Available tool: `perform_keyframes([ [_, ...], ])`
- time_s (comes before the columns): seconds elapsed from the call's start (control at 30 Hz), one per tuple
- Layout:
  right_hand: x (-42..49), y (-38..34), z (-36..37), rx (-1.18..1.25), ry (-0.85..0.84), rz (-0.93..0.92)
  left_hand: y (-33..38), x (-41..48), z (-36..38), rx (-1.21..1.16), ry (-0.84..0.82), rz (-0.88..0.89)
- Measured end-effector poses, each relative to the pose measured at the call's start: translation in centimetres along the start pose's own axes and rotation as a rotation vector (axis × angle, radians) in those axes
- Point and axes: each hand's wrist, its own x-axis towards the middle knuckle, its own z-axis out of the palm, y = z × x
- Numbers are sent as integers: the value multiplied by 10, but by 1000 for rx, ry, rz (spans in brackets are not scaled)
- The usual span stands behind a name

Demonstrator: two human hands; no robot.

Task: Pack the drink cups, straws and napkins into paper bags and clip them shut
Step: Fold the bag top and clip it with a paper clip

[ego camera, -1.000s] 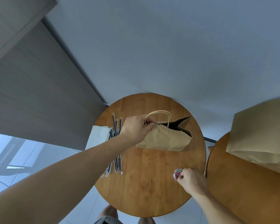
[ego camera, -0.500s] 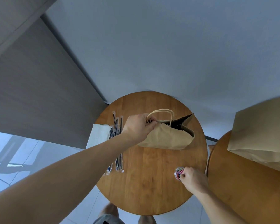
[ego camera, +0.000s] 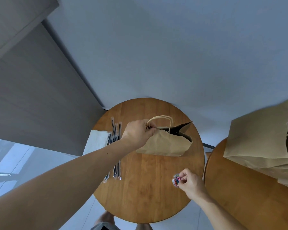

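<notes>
A round wooden table (ego camera: 148,200) stands beside a 2nd (ego camera: 239,205) on pale floor tiles (ego camera: 15,173), against grey walls (ego camera: 173,55).

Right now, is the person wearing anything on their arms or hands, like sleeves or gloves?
No. The left hand and right hand are bare: no gloves, and no rings or watch that I can see. The left forearm and right forearm are bare too, with no sleeve showing.

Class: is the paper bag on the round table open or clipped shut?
Open. The paper bag gapes dark at its right end; the left hand pinches only the left end.
</notes>
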Motion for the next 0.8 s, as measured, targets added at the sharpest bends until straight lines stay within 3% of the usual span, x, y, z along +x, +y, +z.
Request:
perform_keyframes([
  [0.17, -5, -50, -35, 186, 8, -235, 4, 4, -5, -2, -38, 10],
  [0.33, -8, -127, -83, 373, 253, -457, 9, 5, -9, 64, -70, 24],
  [0.7, 4, -166, -115, 513, 234, -314, 11, 9, -8, 98, -78, 26],
  [0.8, 7, -164, -120, 394, 324, -378, 12, 10, -8, 90, -73, 25],
])
